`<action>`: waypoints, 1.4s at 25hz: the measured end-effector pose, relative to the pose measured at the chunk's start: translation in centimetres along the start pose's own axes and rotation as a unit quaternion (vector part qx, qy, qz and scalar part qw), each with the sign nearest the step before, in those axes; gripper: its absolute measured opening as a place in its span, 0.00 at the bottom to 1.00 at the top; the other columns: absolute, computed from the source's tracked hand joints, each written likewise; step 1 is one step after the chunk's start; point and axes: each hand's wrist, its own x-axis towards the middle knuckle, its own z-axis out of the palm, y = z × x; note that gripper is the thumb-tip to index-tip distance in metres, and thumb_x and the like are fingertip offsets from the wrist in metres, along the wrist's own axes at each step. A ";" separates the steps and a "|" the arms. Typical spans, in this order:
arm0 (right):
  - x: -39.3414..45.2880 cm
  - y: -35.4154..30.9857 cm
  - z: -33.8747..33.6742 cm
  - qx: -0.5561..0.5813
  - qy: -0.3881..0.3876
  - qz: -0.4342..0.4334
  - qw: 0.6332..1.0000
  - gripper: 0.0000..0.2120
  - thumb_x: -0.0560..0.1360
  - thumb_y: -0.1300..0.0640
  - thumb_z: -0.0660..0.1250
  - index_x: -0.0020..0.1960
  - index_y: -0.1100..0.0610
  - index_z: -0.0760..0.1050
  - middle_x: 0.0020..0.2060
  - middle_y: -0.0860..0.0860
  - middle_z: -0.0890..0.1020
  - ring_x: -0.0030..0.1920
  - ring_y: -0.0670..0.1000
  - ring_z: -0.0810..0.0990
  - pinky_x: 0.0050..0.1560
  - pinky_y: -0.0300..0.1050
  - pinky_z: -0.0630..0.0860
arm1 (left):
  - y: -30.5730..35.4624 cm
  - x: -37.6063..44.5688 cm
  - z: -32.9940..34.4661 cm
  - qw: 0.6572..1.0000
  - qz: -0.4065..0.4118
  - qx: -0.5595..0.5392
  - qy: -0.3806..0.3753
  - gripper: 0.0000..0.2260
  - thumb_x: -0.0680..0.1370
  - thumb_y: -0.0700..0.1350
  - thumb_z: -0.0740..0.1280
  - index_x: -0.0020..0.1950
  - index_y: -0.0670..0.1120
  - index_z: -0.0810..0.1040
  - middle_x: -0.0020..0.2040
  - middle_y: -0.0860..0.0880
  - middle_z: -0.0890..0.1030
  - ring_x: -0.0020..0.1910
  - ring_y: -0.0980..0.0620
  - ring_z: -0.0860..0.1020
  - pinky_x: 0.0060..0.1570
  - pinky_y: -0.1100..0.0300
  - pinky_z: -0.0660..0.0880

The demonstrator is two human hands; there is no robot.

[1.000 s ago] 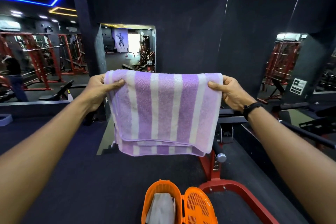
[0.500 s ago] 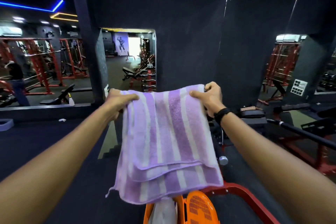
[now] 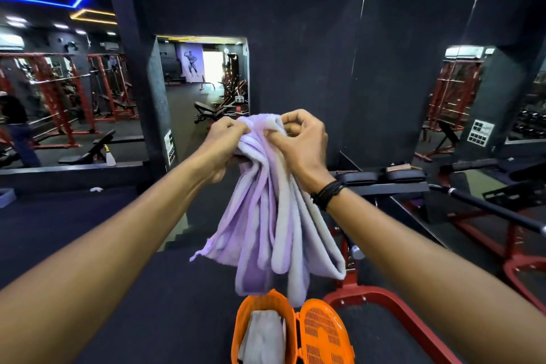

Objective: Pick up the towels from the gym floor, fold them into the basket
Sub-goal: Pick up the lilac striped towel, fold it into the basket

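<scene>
A purple and white striped towel (image 3: 271, 227) hangs in folds in front of me, gathered at its top edge. My left hand (image 3: 226, 142) and my right hand (image 3: 298, 139) both grip that top edge, nearly touching each other. The towel's lower end dangles just above an orange plastic basket (image 3: 260, 301) on the dark floor at the bottom centre. A pale folded towel (image 3: 263, 337) lies inside the basket. The basket's perforated orange lid (image 3: 325, 334) stands open to the right.
A red-framed weight bench (image 3: 384, 298) with a black pad stands to the right of the basket. A barbell (image 3: 496, 210) crosses at the right. Mirrors on the black wall show red racks and a person at far left. A small white scrap (image 3: 96, 189) lies on the floor at left.
My hands have come together from wide apart, bringing the towel's two top corners to meet. The flat spread towel now hangs bunched in vertical folds and sits lower over the basket.
</scene>
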 end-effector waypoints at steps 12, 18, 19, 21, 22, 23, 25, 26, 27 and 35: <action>1.9 3.2 -5.1 0.189 -0.163 0.057 0.967 0.23 0.68 0.56 0.77 0.60 0.61 0.75 0.53 0.57 0.82 0.50 0.48 0.81 0.53 0.41 0.78 | 0.9 1.1 -4.1 0.969 0.042 -0.034 -0.243 0.14 0.73 0.39 0.70 0.58 0.41 0.79 0.45 0.46 0.83 0.39 0.53 0.82 0.38 0.65 0.79; 1.0 5.2 -5.4 0.106 -0.384 0.055 0.916 0.45 0.58 0.55 0.83 0.70 0.57 0.66 0.65 0.54 0.77 0.65 0.52 0.76 0.65 0.54 0.74 | 4.1 1.0 -4.2 0.944 0.160 -0.140 -0.252 0.12 0.75 0.37 0.65 0.58 0.43 0.77 0.47 0.48 0.83 0.44 0.54 0.82 0.47 0.60 0.80; 0.4 5.7 -5.2 0.074 -0.405 0.066 0.909 0.40 0.59 0.57 0.82 0.68 0.58 0.70 0.62 0.53 0.79 0.63 0.52 0.77 0.64 0.54 0.74 | 4.1 1.0 -4.3 0.943 0.163 -0.167 -0.236 0.11 0.72 0.38 0.67 0.54 0.45 0.79 0.46 0.48 0.84 0.42 0.54 0.82 0.44 0.61 0.81; -0.8 7.2 -5.2 -0.002 -0.454 0.115 0.884 0.30 0.59 0.56 0.80 0.60 0.57 0.77 0.56 0.52 0.83 0.58 0.52 0.81 0.62 0.52 0.76 | 3.7 1.1 -4.8 0.942 0.160 -0.225 -0.190 0.09 0.65 0.40 0.73 0.44 0.48 0.82 0.41 0.50 0.84 0.37 0.56 0.82 0.38 0.63 0.80; -1.4 7.8 -5.6 -0.005 -0.467 0.151 0.871 0.24 0.61 0.58 0.78 0.56 0.57 0.79 0.53 0.51 0.84 0.54 0.51 0.82 0.59 0.49 0.78 | 3.3 1.1 -5.2 0.944 0.156 -0.243 -0.158 0.08 0.63 0.40 0.73 0.40 0.48 0.81 0.39 0.51 0.84 0.35 0.57 0.81 0.35 0.65 0.79; -1.8 8.3 -6.0 0.026 -0.459 0.191 0.867 0.19 0.62 0.60 0.74 0.53 0.56 0.80 0.49 0.50 0.85 0.50 0.50 0.83 0.55 0.45 0.79 | 2.9 1.3 -5.7 0.949 0.151 -0.249 -0.121 0.07 0.64 0.39 0.73 0.39 0.47 0.79 0.36 0.52 0.83 0.32 0.59 0.80 0.32 0.66 0.78; -1.7 9.0 -6.9 0.129 -0.399 0.267 0.868 0.16 0.62 0.61 0.72 0.51 0.56 0.80 0.47 0.52 0.85 0.45 0.50 0.83 0.50 0.44 0.80 | 1.8 1.7 -7.0 0.959 0.141 -0.243 -0.041 0.08 0.73 0.33 0.67 0.41 0.45 0.74 0.32 0.54 0.81 0.27 0.62 0.77 0.27 0.71 0.74; -1.2 9.1 -7.3 0.163 -0.374 0.286 0.867 0.17 0.62 0.60 0.73 0.51 0.56 0.80 0.47 0.54 0.85 0.44 0.51 0.83 0.48 0.45 0.80 | 1.2 1.9 -7.7 0.963 0.135 -0.233 -0.004 0.10 0.76 0.32 0.64 0.41 0.46 0.72 0.30 0.55 0.80 0.25 0.62 0.76 0.25 0.72 0.73; -0.7 9.0 -7.7 0.183 -0.362 0.287 0.868 0.18 0.62 0.60 0.74 0.52 0.57 0.80 0.46 0.55 0.84 0.42 0.51 0.83 0.46 0.45 0.81 | 0.6 2.1 -8.4 0.968 0.127 -0.214 0.028 0.11 0.78 0.33 0.62 0.41 0.47 0.71 0.30 0.55 0.79 0.25 0.62 0.76 0.25 0.72 0.72; 6.0 5.6 -9.8 -0.030 -0.417 0.197 0.887 0.22 0.67 0.57 0.75 0.58 0.62 0.77 0.53 0.60 0.83 0.49 0.57 0.82 0.54 0.54 0.78 | -3.3 1.3 -13.8 0.983 -0.104 0.061 -0.139 0.34 0.46 0.68 0.79 0.46 0.49 0.86 0.46 0.51 0.85 0.42 0.54 0.83 0.40 0.59 0.81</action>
